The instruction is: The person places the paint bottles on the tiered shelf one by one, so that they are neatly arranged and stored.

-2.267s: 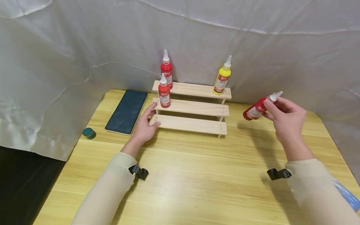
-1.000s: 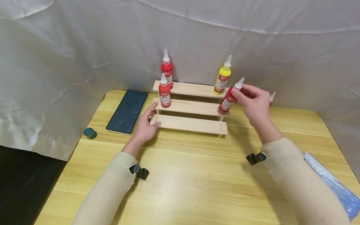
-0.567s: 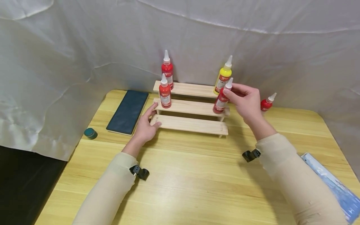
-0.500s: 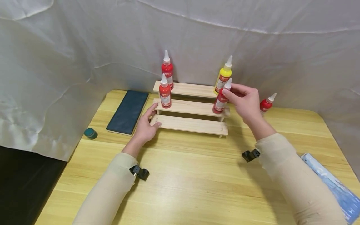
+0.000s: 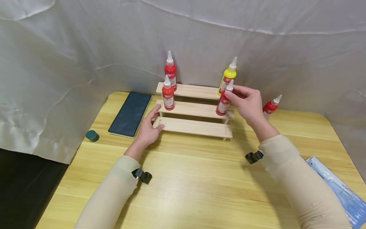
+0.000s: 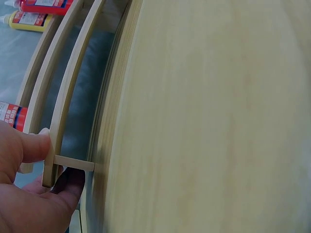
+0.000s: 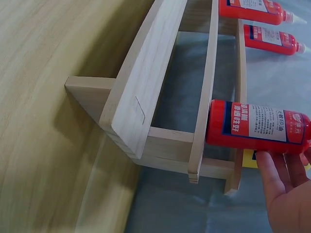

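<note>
A three-step wooden display stand (image 5: pixel 191 126) is at the table's back. My left hand (image 5: pixel 148 129) grips its left end; in the left wrist view the thumb and fingers lie around the lowest board's end. My right hand (image 5: pixel 248 103) holds a red ink bottle (image 5: pixel 223 106) with a white nozzle upright at the middle step's right end. Its base meets the board in the right wrist view (image 7: pixel 262 127). Behind it a yellow bottle (image 5: pixel 229 74) stands on the top step, partly hidden. Two more red bottles stand at the left, on the middle (image 5: pixel 168 98) and top step (image 5: pixel 170 70).
Another red bottle (image 5: pixel 269 108) is to the right of the stand, partly behind my right wrist. A dark blue notebook (image 5: pixel 130 113) and a small teal jar (image 5: pixel 92 136) lie to the left. At the right edge is a blue box (image 5: pixel 337 189). A grey cloth (image 5: pixel 200 41) hangs behind.
My right hand has carried the red ink bottle leftward from beside the stand to the middle step and straightened it, shifting slightly left lately. The left hand keeps its place on the stand.
</note>
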Demonstrator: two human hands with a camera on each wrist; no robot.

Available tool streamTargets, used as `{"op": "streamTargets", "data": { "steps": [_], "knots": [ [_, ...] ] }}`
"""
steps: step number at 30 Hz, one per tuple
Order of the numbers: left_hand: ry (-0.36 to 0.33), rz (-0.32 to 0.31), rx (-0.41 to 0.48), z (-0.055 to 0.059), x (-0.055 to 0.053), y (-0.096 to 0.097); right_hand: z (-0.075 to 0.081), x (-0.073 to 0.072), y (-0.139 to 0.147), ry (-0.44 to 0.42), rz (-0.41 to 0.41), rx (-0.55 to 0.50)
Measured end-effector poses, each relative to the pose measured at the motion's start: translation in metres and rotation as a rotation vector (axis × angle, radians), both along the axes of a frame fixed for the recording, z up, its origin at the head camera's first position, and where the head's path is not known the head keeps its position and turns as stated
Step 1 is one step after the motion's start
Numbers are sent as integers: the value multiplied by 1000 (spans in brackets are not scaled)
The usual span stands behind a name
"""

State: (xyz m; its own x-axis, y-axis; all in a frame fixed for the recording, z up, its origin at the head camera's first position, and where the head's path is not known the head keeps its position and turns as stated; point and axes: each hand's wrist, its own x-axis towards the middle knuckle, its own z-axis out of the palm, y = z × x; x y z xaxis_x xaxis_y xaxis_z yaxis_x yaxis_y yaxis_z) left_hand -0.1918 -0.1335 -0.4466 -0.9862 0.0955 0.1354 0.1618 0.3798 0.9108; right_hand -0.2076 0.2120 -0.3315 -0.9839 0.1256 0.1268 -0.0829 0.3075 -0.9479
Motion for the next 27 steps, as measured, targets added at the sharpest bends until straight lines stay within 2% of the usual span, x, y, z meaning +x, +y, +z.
{"op": "streamTargets", "data": {
  "steps": [9, 27],
  "knots": [
    [1, -3, 8, 1, 1, -2, -3, 0, -1, 27, 26, 35],
    [3, 2, 7, 0, 1, -2, -6, 0, 0, 35, 34, 12]
  ]
}}
